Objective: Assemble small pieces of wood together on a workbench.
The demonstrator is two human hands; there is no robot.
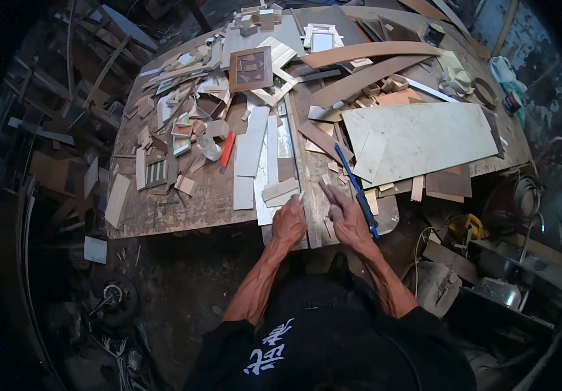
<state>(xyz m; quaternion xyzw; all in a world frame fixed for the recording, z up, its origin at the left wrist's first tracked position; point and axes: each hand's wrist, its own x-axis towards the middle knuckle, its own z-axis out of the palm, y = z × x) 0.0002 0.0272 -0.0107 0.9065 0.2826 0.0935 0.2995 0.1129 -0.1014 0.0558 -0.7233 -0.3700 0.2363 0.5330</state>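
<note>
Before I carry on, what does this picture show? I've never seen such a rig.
No machine here: these are a person's bare left hand and right hand, seen from a wide camera on their head, looking down. On the wooden table lie wood offcuts, a large pale board, a red object and, beside the right hand, a long blue tool. The left fingers seem to pinch a small pale piece; whether the right hand holds anything, I cannot tell.

Cool, moderate light on workbench (pixel 209 208); plywood panel (pixel 431 140) among the brightest areas. Left hand (pixel 289 223) and right hand (pixel 350 225) lit clearly, fine detail soft. Floor (pixel 183 280) in deep shadow. Glare on metal basin (pixel 499 293). Fisheye bowing; periphery blurred, corners black.
</note>
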